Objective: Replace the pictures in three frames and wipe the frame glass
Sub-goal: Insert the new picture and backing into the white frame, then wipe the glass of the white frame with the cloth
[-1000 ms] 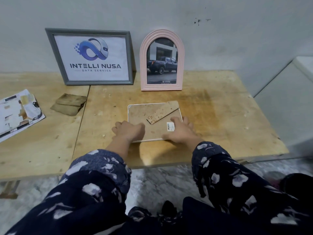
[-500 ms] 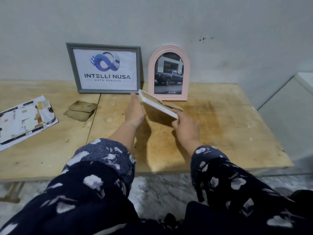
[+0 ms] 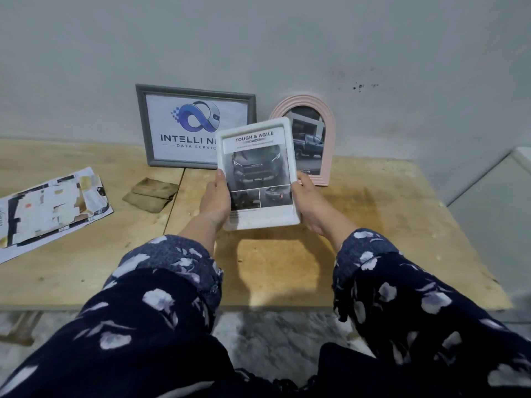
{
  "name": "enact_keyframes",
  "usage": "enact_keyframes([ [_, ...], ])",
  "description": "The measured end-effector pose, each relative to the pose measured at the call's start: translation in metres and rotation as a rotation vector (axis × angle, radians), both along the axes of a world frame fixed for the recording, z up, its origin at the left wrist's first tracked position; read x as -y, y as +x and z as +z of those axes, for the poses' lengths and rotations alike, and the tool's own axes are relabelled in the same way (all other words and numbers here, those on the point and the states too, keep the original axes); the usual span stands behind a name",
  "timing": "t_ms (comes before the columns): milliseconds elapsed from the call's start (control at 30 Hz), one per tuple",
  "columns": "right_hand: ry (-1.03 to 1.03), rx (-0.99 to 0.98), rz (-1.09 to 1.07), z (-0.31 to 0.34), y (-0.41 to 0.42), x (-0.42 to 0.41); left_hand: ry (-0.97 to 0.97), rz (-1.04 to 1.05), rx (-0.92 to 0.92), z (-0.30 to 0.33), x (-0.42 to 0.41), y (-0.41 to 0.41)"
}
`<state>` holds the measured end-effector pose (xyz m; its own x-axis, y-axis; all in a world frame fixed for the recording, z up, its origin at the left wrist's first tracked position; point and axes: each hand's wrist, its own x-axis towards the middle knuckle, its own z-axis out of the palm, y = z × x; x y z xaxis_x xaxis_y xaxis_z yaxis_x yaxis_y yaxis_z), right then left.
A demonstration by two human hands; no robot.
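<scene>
Turned since half a second ago from edge-on to face the camera, and lifted clear of the table: white rectangular picture frame, centre of the picture, upright with a slight lean. Inside it, a car leaflet headed "TOUGH & AGILE". Gripped on both long sides: left hand curled round the left edge with the thumb on the front rim, right hand wrapped round the right edge low down, thumb likewise on the rim. Both arms in dark blue flowered sleeves reaching up from the bottom of the picture.

Behind the held frame, leaning against the grey wall: grey rectangular frame with an "INTELLI NUSA DATA SERVICE" logo print, upper left of centre, its right corner hidden by the white frame; and pink arched frame with a dark pickup photo, just right of centre, partly covered on its left.

Lying on the worn wooden table at left of centre: folded brownish cloth. Further left, near the picture's edge: a pile of printed paper sheets. Shadow of the held frame falling on the tabletop below it.
</scene>
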<state>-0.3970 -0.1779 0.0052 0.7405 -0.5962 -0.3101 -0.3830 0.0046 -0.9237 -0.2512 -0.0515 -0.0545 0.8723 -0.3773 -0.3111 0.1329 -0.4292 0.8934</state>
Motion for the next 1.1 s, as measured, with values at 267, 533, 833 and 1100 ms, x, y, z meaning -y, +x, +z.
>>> enact_keyframes([
  [267,0.317,-0.041,-0.234,-0.060,0.010,-0.007,0.075,-0.047,0.060,0.014,-0.016,-0.025],
  [533,0.205,-0.271,-0.344,-0.114,0.019,0.004,0.364,-0.150,0.076,-0.032,-0.015,-0.021],
  [833,-0.027,-0.540,-0.202,-0.106,0.022,-0.007,0.511,-0.171,0.073,-0.051,-0.017,-0.020],
  [1100,-0.484,-0.656,0.041,-0.069,0.036,-0.027,0.743,-0.333,0.232,-0.038,-0.050,0.005],
])
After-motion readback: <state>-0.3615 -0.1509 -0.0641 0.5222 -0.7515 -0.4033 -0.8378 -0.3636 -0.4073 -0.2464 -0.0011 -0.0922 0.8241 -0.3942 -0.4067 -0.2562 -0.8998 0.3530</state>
